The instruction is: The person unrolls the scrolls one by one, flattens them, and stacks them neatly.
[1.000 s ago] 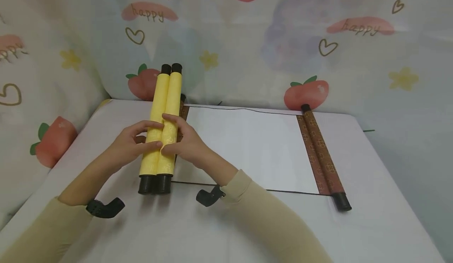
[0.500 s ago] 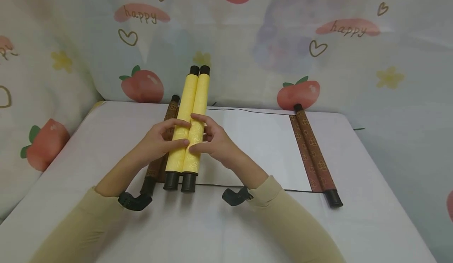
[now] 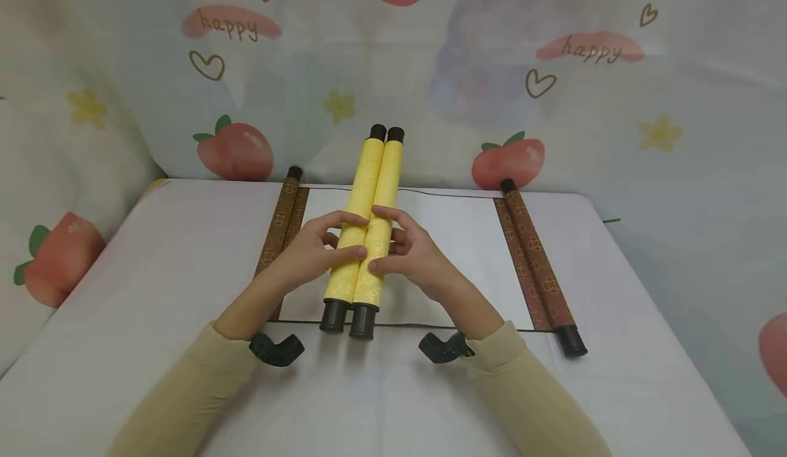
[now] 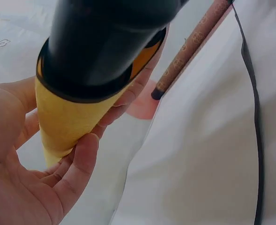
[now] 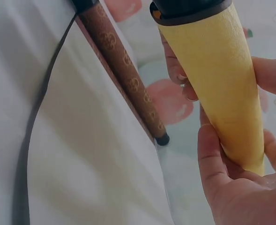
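Note:
A yellow scroll (image 3: 389, 177), wound as two rolls side by side with black end caps, is held tilted over a spread-out scroll. My left hand (image 3: 310, 252) grips the left roll, its thumb and fingers around the yellow covering (image 4: 67, 115). My right hand (image 3: 418, 255) grips the other roll the same way, and its fingers curl behind the yellow surface (image 5: 222, 79). Both hands' fingertips meet near the seam between the rolls. Beneath lies the open scroll's white sheet (image 3: 470, 238), with a brown patterned roller (image 3: 284, 211) at the left and another brown roller (image 3: 541, 259) at the right.
A white-covered table (image 3: 184, 238) bears the open scroll. Behind it and along the sides hangs a printed cloth (image 3: 393, 67) with fruit, hearts and lettering. Black wrist devices (image 3: 279, 350) sit at both sleeve cuffs.
Both hands have carried the yellow scroll rightward, from over the left brown roller to above the white sheet. That left roller now shows more fully. Their grip looks the same.

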Motion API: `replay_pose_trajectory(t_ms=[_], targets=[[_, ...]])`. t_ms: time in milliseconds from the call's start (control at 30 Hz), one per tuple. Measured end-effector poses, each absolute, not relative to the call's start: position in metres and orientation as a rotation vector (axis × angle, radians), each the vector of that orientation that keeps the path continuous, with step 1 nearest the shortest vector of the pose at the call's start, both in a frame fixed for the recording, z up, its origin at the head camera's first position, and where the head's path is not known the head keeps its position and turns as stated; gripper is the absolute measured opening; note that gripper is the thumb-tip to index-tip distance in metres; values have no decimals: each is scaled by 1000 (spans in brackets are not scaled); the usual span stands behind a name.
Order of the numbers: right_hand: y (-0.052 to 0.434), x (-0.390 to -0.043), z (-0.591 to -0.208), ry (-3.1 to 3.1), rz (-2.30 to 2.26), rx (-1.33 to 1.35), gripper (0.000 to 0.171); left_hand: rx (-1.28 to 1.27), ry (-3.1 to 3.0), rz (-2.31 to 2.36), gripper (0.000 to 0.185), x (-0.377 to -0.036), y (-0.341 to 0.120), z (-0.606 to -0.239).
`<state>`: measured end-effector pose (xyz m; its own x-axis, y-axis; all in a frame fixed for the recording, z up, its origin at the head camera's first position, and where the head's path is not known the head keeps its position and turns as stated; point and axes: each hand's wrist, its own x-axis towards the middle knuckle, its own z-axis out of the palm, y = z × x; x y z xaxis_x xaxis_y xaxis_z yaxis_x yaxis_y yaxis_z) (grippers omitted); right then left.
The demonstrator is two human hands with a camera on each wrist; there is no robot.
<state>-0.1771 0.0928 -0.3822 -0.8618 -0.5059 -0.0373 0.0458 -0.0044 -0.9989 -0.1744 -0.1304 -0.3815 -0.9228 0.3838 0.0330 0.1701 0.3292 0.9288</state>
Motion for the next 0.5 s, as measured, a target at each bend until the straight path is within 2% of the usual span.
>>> replay_pose_trajectory(t_ms=[500], targets=[[134, -178, -381, 1902, -1951, -486, 85, 536, 2365, 1668, 43, -181, -90, -380]])
